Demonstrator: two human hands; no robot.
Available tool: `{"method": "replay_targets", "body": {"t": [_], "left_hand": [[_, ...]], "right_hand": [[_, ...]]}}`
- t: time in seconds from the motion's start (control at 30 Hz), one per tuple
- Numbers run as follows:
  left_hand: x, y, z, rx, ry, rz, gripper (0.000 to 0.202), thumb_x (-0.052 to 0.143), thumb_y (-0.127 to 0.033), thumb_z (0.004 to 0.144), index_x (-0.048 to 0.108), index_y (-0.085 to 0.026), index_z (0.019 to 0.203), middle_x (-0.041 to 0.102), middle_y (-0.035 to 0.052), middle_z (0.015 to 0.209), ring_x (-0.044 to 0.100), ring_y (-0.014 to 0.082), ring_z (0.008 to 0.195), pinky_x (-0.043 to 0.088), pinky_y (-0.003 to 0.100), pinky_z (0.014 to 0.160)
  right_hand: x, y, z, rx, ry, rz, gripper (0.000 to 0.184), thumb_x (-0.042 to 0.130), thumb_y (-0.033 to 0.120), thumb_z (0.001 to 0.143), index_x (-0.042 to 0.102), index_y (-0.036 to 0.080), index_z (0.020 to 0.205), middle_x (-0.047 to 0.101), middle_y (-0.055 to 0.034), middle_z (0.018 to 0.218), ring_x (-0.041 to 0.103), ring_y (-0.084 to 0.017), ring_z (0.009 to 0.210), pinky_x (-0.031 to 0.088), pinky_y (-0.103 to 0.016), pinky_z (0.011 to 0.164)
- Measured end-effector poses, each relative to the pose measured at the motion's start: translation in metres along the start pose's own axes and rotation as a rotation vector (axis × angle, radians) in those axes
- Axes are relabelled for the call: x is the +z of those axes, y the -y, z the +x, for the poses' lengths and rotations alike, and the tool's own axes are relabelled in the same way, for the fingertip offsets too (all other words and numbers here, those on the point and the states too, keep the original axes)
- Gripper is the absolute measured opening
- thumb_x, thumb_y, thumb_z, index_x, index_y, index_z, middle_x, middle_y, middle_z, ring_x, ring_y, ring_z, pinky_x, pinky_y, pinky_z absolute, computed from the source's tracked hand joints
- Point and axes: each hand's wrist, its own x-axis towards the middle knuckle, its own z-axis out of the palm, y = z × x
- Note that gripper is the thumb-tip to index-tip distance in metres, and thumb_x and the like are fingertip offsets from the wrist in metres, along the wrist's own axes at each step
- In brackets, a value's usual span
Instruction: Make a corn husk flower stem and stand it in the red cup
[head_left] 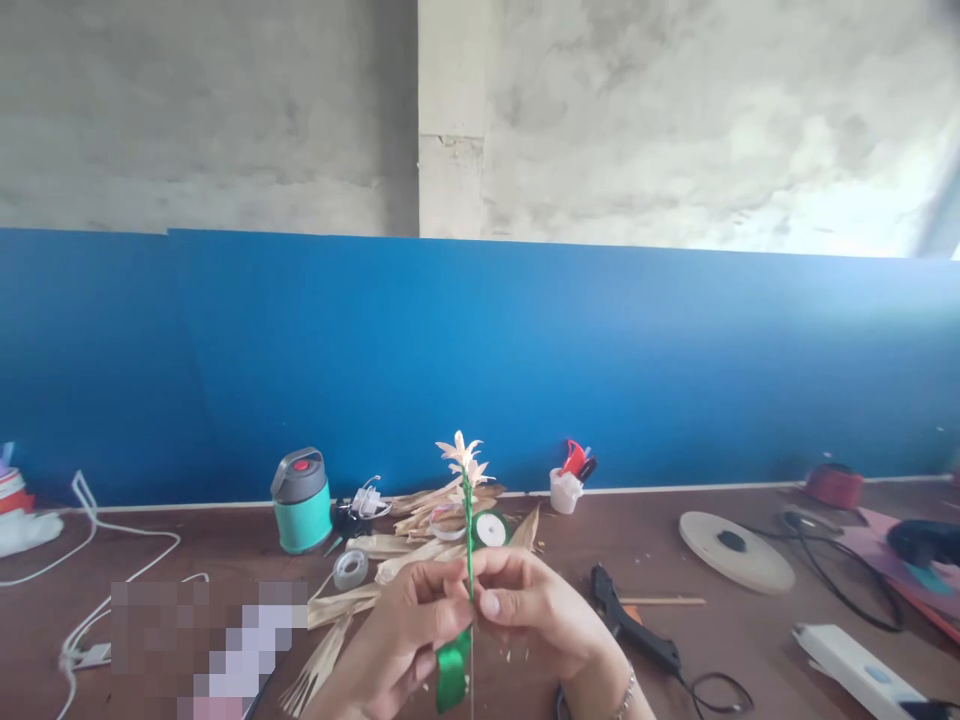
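An artificial flower with pale, pointed petals stands upright in front of me, its stem wrapped in green. My right hand pinches that stem between thumb and fingers. Close beside it, my left hand has its fingers closed at the lower stem, where a green ribbon hangs down. The ribbon seems to run from the left fingers, though its upper end is hidden by them. Below the hands a thin bare wire continues downward.
Dried corn husks lie behind my hands with a tape roll and a green ribbon spool. A teal flask stands left. Rightward are a white cup, a black glue gun and a round disc.
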Motion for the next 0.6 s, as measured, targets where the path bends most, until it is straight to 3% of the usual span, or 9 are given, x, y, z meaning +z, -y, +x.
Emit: {"method": "replay_targets", "body": {"t": [0.07,0.23,0.47,0.6], "left_hand": [[0.0003,0.002,-0.0003,-0.006,-0.014,-0.059,0.041,0.086,-0.04,0.048,0.057,-0.016,0.066,0.039,-0.0107,0.042,0.02,-0.0012,0.033,0.012,0.015,0.033],[0.0024,0.0068,0.0,0.0,0.037,-0.065,0.039,0.085,-0.038,0.05,0.055,-0.017,0.063,0.04,-0.0097,0.04,0.024,0.0001,0.033,0.015,0.016,0.033],[-0.0003,0.0083,0.0012,-0.043,0.15,-0.088,0.02,0.078,-0.029,0.054,0.064,-0.015,0.06,0.051,-0.0045,0.043,0.034,0.0022,0.032,0.019,0.015,0.029],[-0.0012,0.0086,0.0021,-0.055,0.134,-0.029,0.014,0.071,-0.023,0.054,0.06,-0.015,0.057,0.056,-0.0027,0.048,0.033,0.0013,0.028,0.017,0.015,0.027]], "right_hand": [[-0.0031,-0.0066,0.0022,0.011,-0.028,0.038,0.029,0.081,0.035,0.065,0.074,0.015,0.085,0.049,0.0047,0.056,0.032,-0.003,0.046,0.02,-0.017,0.043],[-0.0018,-0.0122,0.0049,-0.044,-0.123,0.049,0.019,0.085,0.029,0.058,0.074,0.016,0.067,0.061,-0.0003,0.064,0.052,-0.01,0.058,0.037,-0.023,0.057],[0.0043,-0.0069,0.0031,0.009,-0.054,0.055,0.033,0.086,0.036,0.055,0.064,0.012,0.058,0.058,0.001,0.054,0.05,-0.009,0.05,0.037,-0.022,0.052],[0.0046,-0.0069,0.0022,0.028,-0.033,0.056,0.032,0.085,0.035,0.056,0.063,0.012,0.059,0.058,0.0009,0.055,0.051,-0.009,0.049,0.036,-0.022,0.051]]}}
